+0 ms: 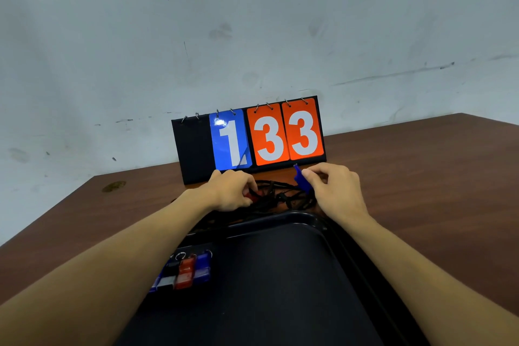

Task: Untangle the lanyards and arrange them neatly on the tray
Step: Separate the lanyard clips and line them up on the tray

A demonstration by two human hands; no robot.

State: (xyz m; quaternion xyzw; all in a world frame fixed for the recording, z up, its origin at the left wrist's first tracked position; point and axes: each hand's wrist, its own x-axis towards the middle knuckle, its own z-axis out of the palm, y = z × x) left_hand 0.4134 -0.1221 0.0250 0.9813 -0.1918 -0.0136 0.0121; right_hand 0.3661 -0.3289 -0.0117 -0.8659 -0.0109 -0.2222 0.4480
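A tangle of black lanyard cords [276,196] lies on the brown table just beyond the black tray [280,275]. My left hand [230,189] reaches into the tangle's left side and pinches a red piece [250,196] attached to a cord. My right hand [334,188] holds a blue whistle-like piece [301,178] at the tangle's right side, lifted a little off the table. On the tray's left part several blue, black and red pieces [184,272] lie side by side with their cords running back along the tray.
A flip scoreboard [250,137] showing 1 and 33 stands right behind the tangle, against the grey wall. The brown table [421,177] stretches out to both sides. A small stain [113,186] marks its far left corner.
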